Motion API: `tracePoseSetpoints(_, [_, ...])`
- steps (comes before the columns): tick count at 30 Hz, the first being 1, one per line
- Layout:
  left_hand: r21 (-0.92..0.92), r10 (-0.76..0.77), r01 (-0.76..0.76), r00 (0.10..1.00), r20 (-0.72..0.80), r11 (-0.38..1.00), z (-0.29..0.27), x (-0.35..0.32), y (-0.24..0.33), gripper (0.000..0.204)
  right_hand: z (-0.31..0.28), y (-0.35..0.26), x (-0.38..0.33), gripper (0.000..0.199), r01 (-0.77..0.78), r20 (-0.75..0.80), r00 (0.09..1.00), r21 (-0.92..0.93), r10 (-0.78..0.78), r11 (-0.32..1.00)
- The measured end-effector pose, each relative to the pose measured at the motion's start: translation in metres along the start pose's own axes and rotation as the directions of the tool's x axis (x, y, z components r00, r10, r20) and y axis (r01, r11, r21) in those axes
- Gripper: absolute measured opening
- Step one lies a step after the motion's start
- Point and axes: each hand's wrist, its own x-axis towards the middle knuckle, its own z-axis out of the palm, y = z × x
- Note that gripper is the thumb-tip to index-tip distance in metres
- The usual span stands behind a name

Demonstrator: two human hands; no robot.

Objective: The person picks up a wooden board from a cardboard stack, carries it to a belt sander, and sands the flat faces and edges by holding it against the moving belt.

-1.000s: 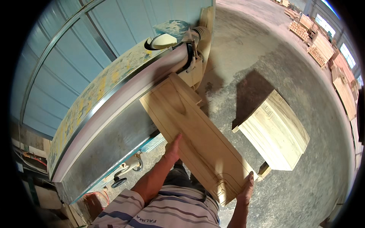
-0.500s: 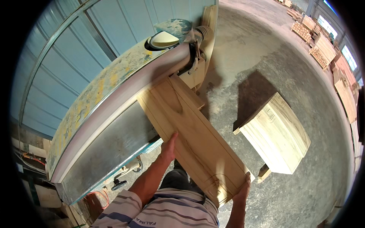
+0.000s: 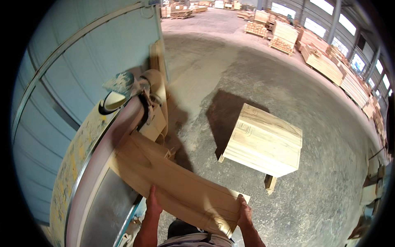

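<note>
A long wooden board (image 3: 177,179) with grooved lines and a carved curve near its close end lies across the steel table (image 3: 107,201) of a belt sander. Its far end meets the pinkish sanding belt (image 3: 92,177). My left hand (image 3: 153,203) grips the board's left edge, thumb on top and fingers hidden beneath. At the near right corner my right hand (image 3: 245,212) is closed around the end, thumb over the face. The near half of the board reaches out past the table toward my body.
A stack of pale carved boards (image 3: 263,142) rests on wooden supports (image 3: 269,183) on the concrete floor to the right. Blue metal panels (image 3: 78,70) stand behind the sander's paint-worn housing (image 3: 76,164). Timber piles (image 3: 284,37) line the far side of the hall.
The view has swung right, so sander, board and stack appear further left. Both hands keep their hold on the board, whose far end stays at the belt.
</note>
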Motion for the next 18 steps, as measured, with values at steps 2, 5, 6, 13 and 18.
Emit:
tracePoseSetpoints(2, [0.013, -0.02, 0.02, 1.0, -0.002, 1.0, -0.006, 0.003, 0.0, 0.067, -0.004, 0.004, 0.002, 0.044, 0.017, 0.013, 1.0, 0.008, -0.017, 1.0])
tracePoseSetpoints(5, [0.052, -0.037, 0.04, 0.998, -0.043, 0.998, -0.004, 0.003, 0.001, 0.067, -0.002, 0.007, 0.001, 0.042, 0.04, -0.016, 0.999, 0.019, -0.04, 0.999])
tracePoseSetpoints(6, [0.067, -0.04, 0.044, 0.998, -0.055, 0.997, -0.002, 0.003, 0.001, 0.066, -0.002, 0.005, 0.001, 0.043, 0.032, -0.018, 0.999, 0.015, -0.031, 0.999])
tracePoseSetpoints(13, [0.062, 0.026, -0.027, 1.0, 0.012, 0.998, -0.012, 0.007, 0.001, 0.068, -0.004, 0.015, 0.003, 0.037, 0.108, -0.004, 0.994, 0.076, -0.109, 0.991])
tracePoseSetpoints(18, [0.115, 0.087, -0.089, 0.996, 0.026, 0.989, 0.0, 0.006, -0.005, 0.068, -0.016, 0.021, 0.009, 0.031, 0.195, -0.027, 0.981, 0.038, -0.194, 0.98])
